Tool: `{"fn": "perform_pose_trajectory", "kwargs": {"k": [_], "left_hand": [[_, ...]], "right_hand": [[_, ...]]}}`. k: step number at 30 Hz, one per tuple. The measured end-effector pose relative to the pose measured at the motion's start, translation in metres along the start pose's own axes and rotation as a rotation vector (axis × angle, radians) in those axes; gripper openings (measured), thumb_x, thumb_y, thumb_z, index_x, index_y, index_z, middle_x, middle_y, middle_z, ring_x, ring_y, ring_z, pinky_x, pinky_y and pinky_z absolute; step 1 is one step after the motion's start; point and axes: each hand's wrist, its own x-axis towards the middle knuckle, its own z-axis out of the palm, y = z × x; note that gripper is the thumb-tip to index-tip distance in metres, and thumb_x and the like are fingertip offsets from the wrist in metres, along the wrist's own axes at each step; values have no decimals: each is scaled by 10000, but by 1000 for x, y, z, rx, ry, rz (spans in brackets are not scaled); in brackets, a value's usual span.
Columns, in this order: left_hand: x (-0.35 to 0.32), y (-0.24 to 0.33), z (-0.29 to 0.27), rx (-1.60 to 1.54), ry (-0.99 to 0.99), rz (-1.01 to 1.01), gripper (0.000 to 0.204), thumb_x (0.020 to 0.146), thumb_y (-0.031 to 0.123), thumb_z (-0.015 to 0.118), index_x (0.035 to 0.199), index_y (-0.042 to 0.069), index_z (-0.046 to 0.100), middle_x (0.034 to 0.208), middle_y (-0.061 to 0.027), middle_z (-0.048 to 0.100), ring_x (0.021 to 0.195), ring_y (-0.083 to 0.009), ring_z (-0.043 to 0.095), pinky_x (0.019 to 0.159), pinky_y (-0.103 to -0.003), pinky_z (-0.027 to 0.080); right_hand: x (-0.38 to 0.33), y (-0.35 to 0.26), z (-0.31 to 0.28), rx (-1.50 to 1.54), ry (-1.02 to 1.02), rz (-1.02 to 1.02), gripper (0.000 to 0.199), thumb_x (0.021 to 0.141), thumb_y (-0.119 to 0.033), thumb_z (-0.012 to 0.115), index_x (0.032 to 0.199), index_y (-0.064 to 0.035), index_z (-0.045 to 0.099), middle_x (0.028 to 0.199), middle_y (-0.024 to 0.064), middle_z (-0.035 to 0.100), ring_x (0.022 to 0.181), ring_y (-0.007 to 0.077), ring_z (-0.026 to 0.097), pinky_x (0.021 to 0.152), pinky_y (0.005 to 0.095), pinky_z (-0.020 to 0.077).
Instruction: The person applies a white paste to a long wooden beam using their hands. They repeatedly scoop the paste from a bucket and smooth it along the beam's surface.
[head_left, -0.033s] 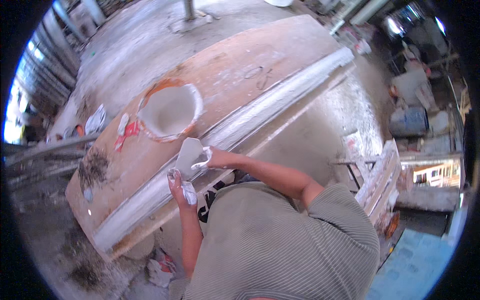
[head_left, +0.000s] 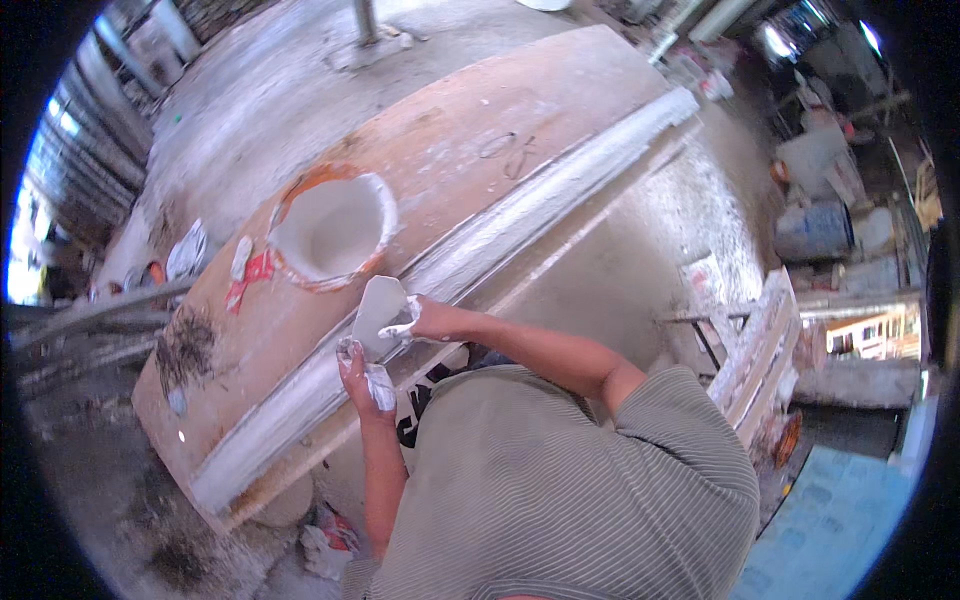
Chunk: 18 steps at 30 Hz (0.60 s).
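Note:
My right hand (head_left: 432,318), smeared with white paste, grips the side of a flat pale scraper (head_left: 378,312). At the scraper's lower corner, the curled fingers of my left hand (head_left: 366,378) close against it. White paste coats that palm and the fingertips. Just below both hands runs a long white plaster moulding (head_left: 540,200), lying along the near edge of a brown board (head_left: 450,130). Past the scraper stands a round bucket (head_left: 392,215) with a paste-crusted rim and pale material inside.
On the board, left of the bucket, lie a red-and-white wrapper (head_left: 248,278) and a dark fibre clump (head_left: 186,345). Thin wire loops (head_left: 510,150) rest farther along. A whitened wooden frame (head_left: 762,350) and a blue drum (head_left: 815,235) stand at the right.
The view has shifted slightly, so the board and bucket sit a little farther left. My hands and the scraper keep nearly the same pose.

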Motion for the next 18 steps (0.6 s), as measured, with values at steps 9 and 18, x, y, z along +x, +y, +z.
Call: {"fn": "perform_pose_trajectory", "kwargs": {"k": [9, 18], "left_hand": [[44, -49, 52, 2, -228, -116, 246, 930, 152, 548, 1165, 78, 545, 1083, -39, 598, 982, -141, 574, 841, -311, 460], [64, -107, 146, 516, -266, -36, 278, 899, 144, 605, 1151, 33, 568, 1011, -70, 628, 896, -161, 612, 766, -298, 499]], "right_hand": [[-25, 121, -121, 109, 601, 243, 425, 781, -238, 703, 1089, 37, 602, 1004, 130, 662, 860, 230, 632, 779, 332, 496], [78, 176, -274, -211, 641, 205, 401, 733, -291, 713, 970, 28, 658, 927, 158, 679, 886, 252, 648, 763, 368, 498]]}}
